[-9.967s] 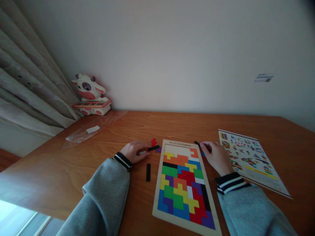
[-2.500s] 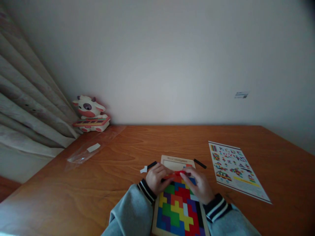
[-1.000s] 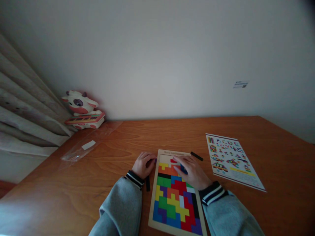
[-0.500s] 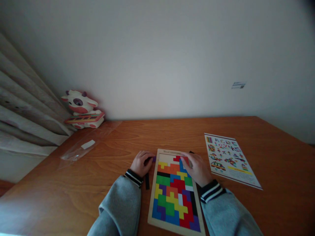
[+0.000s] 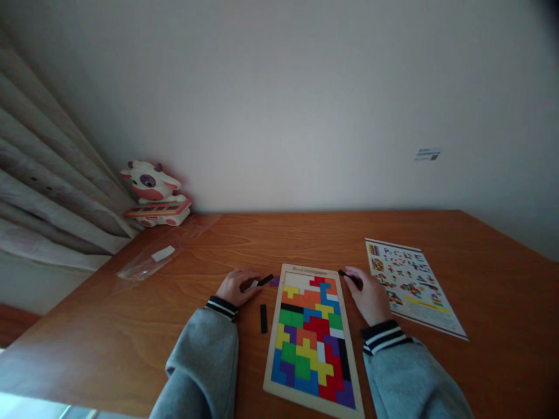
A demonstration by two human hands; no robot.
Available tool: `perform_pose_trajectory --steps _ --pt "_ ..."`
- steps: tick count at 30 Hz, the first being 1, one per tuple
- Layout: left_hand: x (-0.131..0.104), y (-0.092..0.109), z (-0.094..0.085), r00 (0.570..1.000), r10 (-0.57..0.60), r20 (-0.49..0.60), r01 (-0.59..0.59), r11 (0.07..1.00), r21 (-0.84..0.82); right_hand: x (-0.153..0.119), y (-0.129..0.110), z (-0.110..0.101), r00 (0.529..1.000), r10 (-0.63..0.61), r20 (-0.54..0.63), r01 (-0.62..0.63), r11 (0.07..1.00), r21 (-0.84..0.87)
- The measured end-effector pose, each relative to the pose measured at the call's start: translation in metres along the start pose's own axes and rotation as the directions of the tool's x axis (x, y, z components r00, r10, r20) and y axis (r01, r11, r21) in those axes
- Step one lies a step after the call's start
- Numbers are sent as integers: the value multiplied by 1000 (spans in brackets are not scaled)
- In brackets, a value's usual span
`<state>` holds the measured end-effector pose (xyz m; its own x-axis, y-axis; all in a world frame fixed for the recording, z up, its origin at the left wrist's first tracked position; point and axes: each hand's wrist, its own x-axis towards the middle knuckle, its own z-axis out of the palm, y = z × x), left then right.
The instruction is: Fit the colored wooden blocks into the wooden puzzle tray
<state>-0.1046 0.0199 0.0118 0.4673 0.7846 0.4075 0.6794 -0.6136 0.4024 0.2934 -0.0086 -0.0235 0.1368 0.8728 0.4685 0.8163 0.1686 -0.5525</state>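
A wooden puzzle board (image 5: 314, 270) lies in front of me, mostly filled with coloured blocks, with a pale bare patch at its upper left. My left hand (image 5: 237, 287) is beside the board's upper left, thumb and fingers closed around a black bar-shaped block (image 5: 265, 280). A small white piece (image 5: 251, 285) shows between those fingers. Just beyond the fingertips is a purple block (image 5: 275, 281), partly hidden. Past the board's upper right corner, my right hand (image 5: 369, 293) pinches another black block (image 5: 344, 273).
Another black bar (image 5: 263, 319) lies left of the board. A printed pattern sheet (image 5: 414, 285) is to the right. Farther left are a clear plastic bag (image 5: 146, 265) with a white label and a cow-shaped toy keyboard (image 5: 157, 195) by the curtain (image 5: 56, 192).
My right hand has moved right, off the board, and now pinches a black block. My left hand has shifted slightly left, and the black bar and white piece at its fingers have come into view.
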Motion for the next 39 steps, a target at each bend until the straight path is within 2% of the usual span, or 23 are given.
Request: perform_pose_trajectory --steps 6,14,19,26,30,33,36,39 --pt "-11 -4 -8 998 -61 -3 61 998 28 2 -2 0 999 38 -18 -39 998 -47" --pt "-14 -6 -8 996 -50 -75 53 998 34 2 2 -2 997 71 -28 -74 988 -133" --pt "-14 -4 -2 995 -47 -90 49 999 21 1 -4 -3 1000 23 -13 -23 999 -27" --pt "-10 -3 2 996 3 -94 1 999 41 4 -17 -6 993 -120 -19 121 992 42" --pt "-2 8 9 991 67 -114 -62 997 48 5 -16 -6 994 -110 -12 111 993 45" --pt "7 24 20 984 170 -61 -168 985 45 5 -15 -5 995 -103 -2 103 993 49" --pt "13 34 29 986 167 -15 -166 984 66 3 -14 -4 995 -97 3 97 994 51" --pt "16 36 31 987 161 -18 -159 985 69 2 -12 -3 996 -87 9 87 995 54"
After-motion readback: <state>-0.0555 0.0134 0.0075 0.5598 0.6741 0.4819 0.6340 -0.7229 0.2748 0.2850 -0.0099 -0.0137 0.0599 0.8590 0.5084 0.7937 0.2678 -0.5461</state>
